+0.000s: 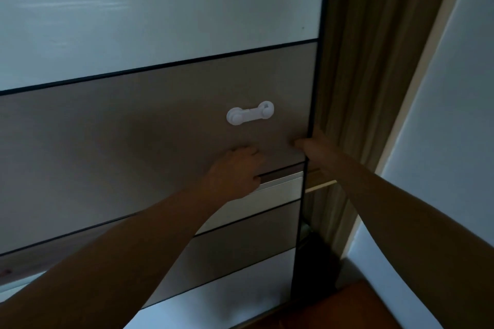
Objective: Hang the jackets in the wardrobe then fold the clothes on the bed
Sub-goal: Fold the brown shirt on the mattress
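Head view: the wardrobe door (160, 128) fills the frame, and no jackets show. Just below the white latch (250, 112), my left grip (235, 168) presses on the brown panel; I cannot tell whether its fingers lie flat or curled. Below and right of the latch, my right grip (312, 147) pinches the door's edge, thumb on the face. I judge this the opening step. Next the door needs an even slide away from the curtain (361, 61).

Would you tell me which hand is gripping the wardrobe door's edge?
The right hand, wrapped round the wardrobe door's dark right edge; the left hand only lies against the brown panel.
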Tool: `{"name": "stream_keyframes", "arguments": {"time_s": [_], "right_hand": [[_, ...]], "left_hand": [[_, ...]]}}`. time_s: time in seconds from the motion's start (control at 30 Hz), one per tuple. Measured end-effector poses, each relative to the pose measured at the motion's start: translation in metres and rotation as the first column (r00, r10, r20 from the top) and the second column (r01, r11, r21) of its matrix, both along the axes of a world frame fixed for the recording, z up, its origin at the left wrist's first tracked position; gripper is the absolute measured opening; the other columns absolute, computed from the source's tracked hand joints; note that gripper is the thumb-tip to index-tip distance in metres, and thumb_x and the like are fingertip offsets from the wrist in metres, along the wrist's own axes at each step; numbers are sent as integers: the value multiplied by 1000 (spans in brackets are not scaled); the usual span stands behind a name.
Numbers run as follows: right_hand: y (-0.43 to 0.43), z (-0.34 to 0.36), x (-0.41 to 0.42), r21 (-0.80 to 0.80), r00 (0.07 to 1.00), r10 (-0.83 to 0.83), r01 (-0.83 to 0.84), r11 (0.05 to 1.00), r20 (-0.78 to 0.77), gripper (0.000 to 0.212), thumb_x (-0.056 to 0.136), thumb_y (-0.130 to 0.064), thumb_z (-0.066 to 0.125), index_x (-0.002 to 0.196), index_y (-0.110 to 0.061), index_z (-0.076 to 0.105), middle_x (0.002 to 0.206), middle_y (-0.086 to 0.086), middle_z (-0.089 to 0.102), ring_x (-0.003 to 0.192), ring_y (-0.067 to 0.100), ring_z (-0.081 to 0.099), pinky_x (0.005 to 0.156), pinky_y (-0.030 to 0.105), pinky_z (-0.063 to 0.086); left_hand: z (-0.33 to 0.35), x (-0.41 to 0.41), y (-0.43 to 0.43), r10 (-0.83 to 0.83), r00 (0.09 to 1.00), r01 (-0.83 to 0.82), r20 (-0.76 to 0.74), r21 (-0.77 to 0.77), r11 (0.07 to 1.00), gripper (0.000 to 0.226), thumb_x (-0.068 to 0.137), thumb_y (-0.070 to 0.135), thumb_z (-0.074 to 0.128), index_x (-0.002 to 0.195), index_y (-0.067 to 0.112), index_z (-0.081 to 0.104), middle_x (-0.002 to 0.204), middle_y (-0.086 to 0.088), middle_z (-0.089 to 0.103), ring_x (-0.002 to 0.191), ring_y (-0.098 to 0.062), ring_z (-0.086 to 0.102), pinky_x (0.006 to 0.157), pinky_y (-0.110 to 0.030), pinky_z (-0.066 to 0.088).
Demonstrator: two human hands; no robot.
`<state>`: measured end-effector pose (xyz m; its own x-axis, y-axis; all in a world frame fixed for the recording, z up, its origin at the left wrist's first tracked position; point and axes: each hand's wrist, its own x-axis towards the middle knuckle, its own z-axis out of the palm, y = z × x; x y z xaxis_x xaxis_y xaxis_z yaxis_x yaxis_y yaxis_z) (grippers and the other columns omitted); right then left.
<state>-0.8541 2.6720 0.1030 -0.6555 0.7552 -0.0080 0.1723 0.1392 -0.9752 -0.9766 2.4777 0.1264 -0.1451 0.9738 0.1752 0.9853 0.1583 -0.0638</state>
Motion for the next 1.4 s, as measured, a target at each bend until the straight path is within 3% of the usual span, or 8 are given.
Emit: {"name": "stream_keyframes", "arguments": {"time_s": [0.27, 0.33, 0.4, 0.5, 0.63, 0.83, 1.0, 1.4], "right_hand": [[16, -8, 36, -9, 987, -137, 137, 991, -88, 85, 90, -34, 76, 155, -17, 24, 148, 7, 48, 133, 27, 50, 111, 48, 45], [19, -12, 40, -6, 977, -214, 214, 977, 6, 97, 89, -47, 73, 159, -19, 12, 156, 11, 38, 141, 34, 41, 116, 52, 36], [18, -18, 39, -65, 959, -270, 276, 959, 89, 111, 87, -58, 70, 160, -23, -4, 163, 14, 24, 146, 40, 31, 117, 59, 30], [12, -29, 31, -193, 966, -258, 259, 946, 30, 125, 82, -63, 71, 154, -31, -26, 168, 11, 5, 150, 39, 20, 116, 62, 30], [21, -35, 24, -133, 950, -308, 312, 941, 52, 123, 87, -57, 69, 153, -25, -29, 166, 15, -18, 153, 36, 7, 120, 48, 22], [53, -40, 38, -113, 945, -324, 327, 938, 47, 122, 88, -55, 69, 155, -24, -28, 166, 16, -18, 153, 36, 10, 119, 45, 22], [77, -43, 49, -113, 936, -347, 351, 930, 52, 122, 86, -58, 70, 155, -27, -26, 167, 15, -10, 151, 37, 16, 118, 49, 26], [105, -46, 63, -207, 937, -347, 344, 916, 21, 126, 82, -59, 74, 153, -37, -27, 167, 8, -5, 150, 39, 19, 115, 63, 32]], "left_hand": [[-5, 28, 60, -79, 993, 81, -88, 15, 997, 33, 89, 33, 58, 119, 20, 61, 122, -3, 51, 116, -24, 48, 93, -36, 39], [-7, 33, 72, -93, 989, 94, -118, -2, 996, 26, 89, 34, 56, 111, 22, 62, 119, 0, 54, 114, -22, 50, 91, -35, 37], [-11, 37, 78, -99, 988, 94, -116, -45, 995, 21, 89, 35, 56, 105, 23, 63, 114, 2, 60, 111, -21, 54, 90, -33, 35], [-21, 36, 77, -77, 995, 67, -67, -143, 988, 20, 91, 36, 57, 103, 21, 61, 113, 2, 63, 111, -21, 57, 93, -32, 37], [-25, 29, 72, -43, 996, 29, -77, -166, 986, 19, 89, 35, 55, 100, 19, 57, 111, -1, 61, 108, -24, 57, 87, -35, 46], [-28, 42, 97, -71, 993, 54, -96, -169, 984, 22, 91, 36, 55, 104, 19, 56, 117, -2, 59, 114, -24, 53, 90, -34, 42], [-43, 48, 115, -100, 984, 77, -149, -152, 985, 32, 91, 41, 54, 118, 24, 58, 125, 3, 57, 123, -19, 47, 102, -35, 28], [-52, 62, 144, -116, 978, 97, -172, -117, 988, 29, 92, 38, 51, 117, 26, 59, 119, 4, 59, 118, -18, 51, 97, -34, 25]]}}
